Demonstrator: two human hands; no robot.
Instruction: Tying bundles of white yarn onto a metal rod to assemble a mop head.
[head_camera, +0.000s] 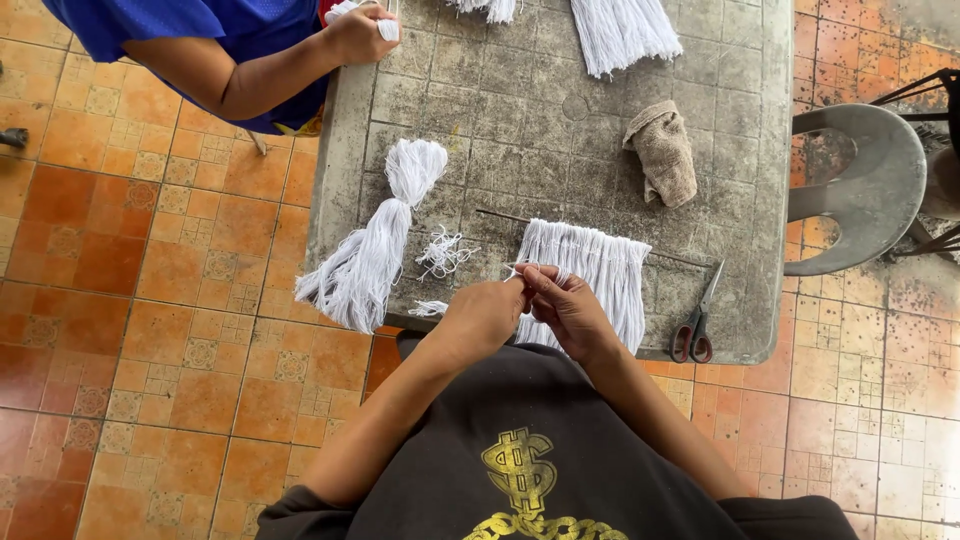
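Observation:
My left hand (482, 318) and my right hand (566, 308) meet at the near edge of a grey table (560, 110). Both pinch white cords at the left side of a fringe of white cords (600, 265) that hangs from a thin rod (680, 258) lying across the table. The fringe drapes over the table's front edge. A tied bundle of white yarn (375, 245) lies to the left of my hands, its loose end hanging off the edge. Small yarn scraps (443, 252) sit between the bundle and the fringe.
Red-handled scissors (697, 322) lie at the table's front right. A brown cloth (663, 152) rests farther back. More white yarn (622, 32) lies at the far edge. Another person in blue (240, 40) works at the far left corner. A grey plastic chair (870, 185) stands right.

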